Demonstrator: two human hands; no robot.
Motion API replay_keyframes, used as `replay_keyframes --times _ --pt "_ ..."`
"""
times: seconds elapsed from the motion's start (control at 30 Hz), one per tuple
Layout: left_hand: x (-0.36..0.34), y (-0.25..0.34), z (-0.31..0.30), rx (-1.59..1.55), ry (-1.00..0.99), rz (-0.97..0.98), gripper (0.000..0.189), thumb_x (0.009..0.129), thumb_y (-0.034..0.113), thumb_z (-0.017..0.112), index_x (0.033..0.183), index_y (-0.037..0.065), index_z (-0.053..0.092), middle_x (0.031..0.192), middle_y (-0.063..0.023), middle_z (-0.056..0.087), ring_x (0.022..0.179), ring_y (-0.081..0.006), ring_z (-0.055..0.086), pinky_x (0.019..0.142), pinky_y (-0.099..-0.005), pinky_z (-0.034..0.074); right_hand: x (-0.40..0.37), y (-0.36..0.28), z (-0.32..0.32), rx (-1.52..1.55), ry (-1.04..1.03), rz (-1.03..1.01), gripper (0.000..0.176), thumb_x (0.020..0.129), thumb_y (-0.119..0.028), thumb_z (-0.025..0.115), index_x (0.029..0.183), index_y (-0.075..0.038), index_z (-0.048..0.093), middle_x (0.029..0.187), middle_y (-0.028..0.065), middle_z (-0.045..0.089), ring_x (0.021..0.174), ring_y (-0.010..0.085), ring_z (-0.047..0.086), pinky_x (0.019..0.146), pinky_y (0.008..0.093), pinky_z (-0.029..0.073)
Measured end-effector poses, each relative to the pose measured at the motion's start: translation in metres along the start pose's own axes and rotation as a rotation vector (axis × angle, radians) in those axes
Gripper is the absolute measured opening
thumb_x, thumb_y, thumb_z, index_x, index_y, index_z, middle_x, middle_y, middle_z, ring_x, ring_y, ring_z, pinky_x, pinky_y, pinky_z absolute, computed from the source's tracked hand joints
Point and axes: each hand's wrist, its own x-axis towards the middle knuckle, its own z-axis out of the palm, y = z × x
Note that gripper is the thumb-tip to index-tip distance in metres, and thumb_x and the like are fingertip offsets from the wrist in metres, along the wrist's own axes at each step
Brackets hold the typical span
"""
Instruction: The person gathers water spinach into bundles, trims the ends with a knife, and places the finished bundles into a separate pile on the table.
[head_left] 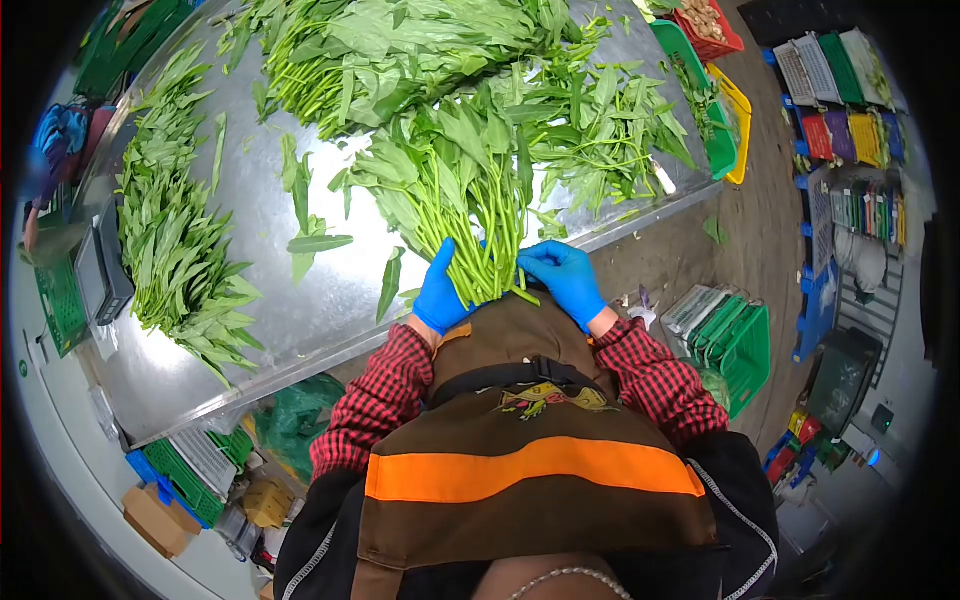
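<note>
A bunch of water spinach stands out over the table's front edge, its leaves pointing away from me and its cut stems near my apron. My left hand, in a blue glove, is wrapped round the stems from the left side. At the bunch's right edge my right hand, also gloved in blue, has thumb and fingers pinched together on stem ends. Its fingertips are partly hidden by the stems. Beyond the bunch lies a large heap of the same greens, with looser stalks to its right.
A long row of bundled greens lies along the left of the metal table. Stray leaves are scattered between. Green, yellow and red crates stand past the right edge. Another green crate sits lower right.
</note>
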Motion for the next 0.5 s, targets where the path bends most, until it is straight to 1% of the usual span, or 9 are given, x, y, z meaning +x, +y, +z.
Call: replay_keyframes --times 0.07,0.1,0.17,0.23,0.3,0.37,0.4,0.47,0.5 --pt "0.002 -0.001 -0.006 0.003 -0.029 -0.016 0.061 0.092 0.052 0.048 0.14 0.016 0.039 0.143 -0.0149 0.038 0.131 -0.0355 0.038 0.108 -0.0586 0.027 0.003 0.002 0.003 -0.287 0.032 -0.103 0.019 0.082 -0.016 0.069 0.093 -0.001 0.065 0.082 0.0061 0.066 0.07 0.0119 0.063 0.063 0.0263 0.051" --pt "0.002 -0.001 -0.005 0.007 -0.058 -0.029 0.061 0.092 0.051 0.048 0.141 0.017 0.038 0.144 -0.0147 0.038 0.13 -0.0354 0.039 0.108 -0.0584 0.027 0.001 0.0 0.006 -0.285 0.037 -0.106 0.019 0.082 -0.016 0.069 0.093 -0.001 0.065 0.082 0.0061 0.066 0.07 0.0119 0.063 0.063 0.0263 0.051" --pt "0.003 -0.004 -0.003 0.016 -0.072 -0.06 0.06 0.093 0.045 0.05 0.142 0.013 0.035 0.14 -0.0166 0.042 0.126 -0.034 0.044 0.105 -0.0546 0.033 -0.004 -0.009 0.01 -0.738 0.136 -0.321 0.019 0.081 -0.02 0.069 0.089 -0.004 0.064 0.075 0.0093 0.063 0.066 0.0204 0.062 0.063 0.0312 0.05" --pt "0.005 -0.007 0.0 0.353 0.056 -0.003 0.059 0.093 0.037 0.053 0.141 0.008 0.035 0.136 -0.0179 0.047 0.121 -0.0321 0.05 0.101 -0.0492 0.041 -0.011 -0.006 0.012 -0.836 0.082 -0.397 0.019 0.081 -0.022 0.069 0.088 -0.005 0.064 0.075 0.0108 0.062 0.065 0.024 0.06 0.064 0.0326 0.05" --pt "0.004 -0.007 -0.001 0.293 0.082 0.014 0.057 0.092 0.029 0.054 0.139 0.002 0.036 0.131 -0.0183 0.051 0.117 -0.0309 0.053 0.098 -0.0462 0.045 -0.014 -0.013 0.011 -0.932 0.017 -0.477 0.019 0.08 -0.023 0.068 0.086 -0.006 0.063 0.074 0.0123 0.061 0.064 0.0276 0.059 0.064 0.0341 0.049" --pt "0.004 -0.001 -0.013 0.197 0.055 -0.034 0.054 0.092 0.026 0.054 0.137 0.0 0.038 0.13 -0.0181 0.052 0.118 -0.0316 0.052 0.1 -0.0474 0.043 -0.021 -0.029 -0.005 -0.814 -0.281 -0.307 0.019 0.078 -0.021 0.069 0.09 -0.006 0.063 0.079 0.0105 0.062 0.067 0.0222 0.06 0.065 0.0329 0.049" --pt "0.004 0.0 -0.015 0.188 0.068 -0.023 0.052 0.092 0.024 0.053 0.135 -0.001 0.039 0.128 -0.018 0.053 0.118 -0.0321 0.052 0.102 -0.0485 0.041 -0.025 -0.03 -0.02 -0.648 -0.361 -0.352 0.016 0.081 -0.019 0.068 0.089 -0.005 0.065 0.081 0.0074 0.064 0.07 0.0177 0.061 0.068 0.0323 0.05" --pt "0.001 0.001 -0.011 0.146 0.066 -0.031 0.052 0.092 0.024 0.053 0.135 -0.001 0.039 0.128 -0.0182 0.053 0.118 -0.0322 0.052 0.103 -0.0496 0.04 -0.023 -0.029 -0.047 -0.053 0.06 -0.175 0.016 0.085 -0.014 0.064 0.099 -0.005 0.063 0.091 0.007 0.065 0.081 0.015 0.061 0.077 0.0334 0.051" --pt "-0.001 0.001 -0.009 0.102 0.066 -0.04 0.052 0.092 0.024 0.053 0.136 0.0 0.039 0.129 -0.0184 0.052 0.119 -0.0324 0.052 0.104 -0.0507 0.039 -0.01 -0.043 -0.048 0.561 0.232 -0.326 0.025 0.092 -0.018 0.058 0.112 -0.004 0.057 0.102 0.0096 0.064 0.093 0.0181 0.061 0.085 0.0358 0.051"
